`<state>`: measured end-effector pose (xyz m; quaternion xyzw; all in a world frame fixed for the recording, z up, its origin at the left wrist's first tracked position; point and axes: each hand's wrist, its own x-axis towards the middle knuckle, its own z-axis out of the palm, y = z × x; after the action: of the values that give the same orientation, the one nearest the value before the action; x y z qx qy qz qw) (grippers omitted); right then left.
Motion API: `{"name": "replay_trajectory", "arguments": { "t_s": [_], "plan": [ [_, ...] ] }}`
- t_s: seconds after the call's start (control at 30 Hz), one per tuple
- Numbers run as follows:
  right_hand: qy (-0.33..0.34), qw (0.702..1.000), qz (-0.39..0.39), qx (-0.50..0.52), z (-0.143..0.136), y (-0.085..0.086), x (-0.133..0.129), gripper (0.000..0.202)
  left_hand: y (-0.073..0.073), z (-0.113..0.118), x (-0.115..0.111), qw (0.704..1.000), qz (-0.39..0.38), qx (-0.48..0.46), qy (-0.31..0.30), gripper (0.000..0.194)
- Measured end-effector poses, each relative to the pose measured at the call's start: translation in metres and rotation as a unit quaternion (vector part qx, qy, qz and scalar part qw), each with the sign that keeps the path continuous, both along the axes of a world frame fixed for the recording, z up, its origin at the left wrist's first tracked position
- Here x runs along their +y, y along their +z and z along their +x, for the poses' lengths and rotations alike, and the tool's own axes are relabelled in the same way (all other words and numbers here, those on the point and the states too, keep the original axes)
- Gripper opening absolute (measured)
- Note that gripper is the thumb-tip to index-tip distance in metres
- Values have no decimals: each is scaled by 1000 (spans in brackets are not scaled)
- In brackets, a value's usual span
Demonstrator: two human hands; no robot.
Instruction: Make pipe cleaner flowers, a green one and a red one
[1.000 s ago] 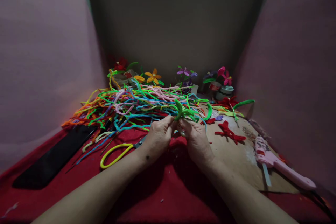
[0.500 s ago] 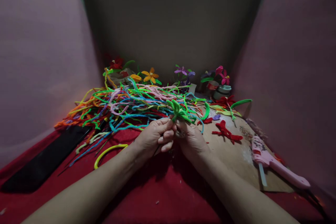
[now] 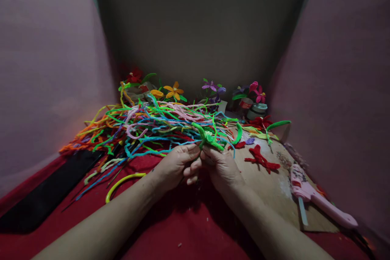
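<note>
A green fuzzy flower [image 3: 210, 140] with a pale centre is held between both hands above the red cloth [image 3: 183, 219]. My left hand [image 3: 181, 163] pinches it at its lower left with thumb and forefinger, the other fingers curled. On the right, my right hand [image 3: 221, 164] is closed around the base of the flower, just under the petals. The part of the flower below the petals is hidden by the fingers. Behind the hands lies a large heap of coloured fuzzy stems [image 3: 170, 118].
At right, a pink glue gun [image 3: 323, 203] and red fuzzy petals [image 3: 262, 159] rest on a brown board [image 3: 258, 183]. A black flat object [image 3: 48, 191] and yellow handle loop [image 3: 123, 180] lie left. Behind stand a jar [image 3: 257, 110] and an orange flower [image 3: 174, 90].
The green flower has turned, so its pale centre shows more plainly and its petals spread differently. Both hands still grip it, slightly lower in view.
</note>
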<state>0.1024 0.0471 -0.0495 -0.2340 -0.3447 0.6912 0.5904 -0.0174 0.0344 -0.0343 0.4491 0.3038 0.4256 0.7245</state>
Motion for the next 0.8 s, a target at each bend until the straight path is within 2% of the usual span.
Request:
{"name": "replay_trajectory", "arguments": {
  "t_s": [0.07, 0.13, 0.23, 0.3, 0.33, 0.37, 0.43, 0.53, 0.6, 0.7, 0.8],
  "plan": [
    [-13, 1000, 8, 2, -2, 1, 1, 7, 5, 3, -2, 994, 52, 82, 53, 20],
    [-33, 999, 11, -5, -4, 2, 1, 7, 7, 4, -4, 971, 120, 165, 126, 15],
    [-53, 998, 13, -25, -8, 6, 1, 6, 5, 3, -6, 907, 225, 272, 229, 11],
    [-48, 998, 12, -41, -10, 10, 2, 5, 1, 0, -5, 869, 273, 313, 269, 12],
    [-43, 998, 14, -48, -11, 11, 2, 5, 0, -1, -4, 862, 280, 319, 277, 12],
    [-37, 998, 19, -56, -11, 12, 2, 6, 0, -2, -3, 866, 273, 312, 278, 12],
    [-20, 997, 38, -67, -12, 12, 2, 7, 1, -3, -2, 897, 228, 278, 257, 19],
    [24, 997, 45, -61, -10, 9, 3, 10, 5, -2, -1, 952, 140, 192, 194, 35],
    [48, 997, 32, -53, -9, 6, 4, 13, 7, -2, -1, 979, 80, 114, 147, 35],
    [51, 998, 17, -43, -6, 3, 8, 18, 6, -2, -2, 995, 9, 13, 94, 29],
    [43, 999, 16, -13, -5, 2, 11, 16, 3, -2, -1, 998, -17, -29, 60, 26]
  ]
}}
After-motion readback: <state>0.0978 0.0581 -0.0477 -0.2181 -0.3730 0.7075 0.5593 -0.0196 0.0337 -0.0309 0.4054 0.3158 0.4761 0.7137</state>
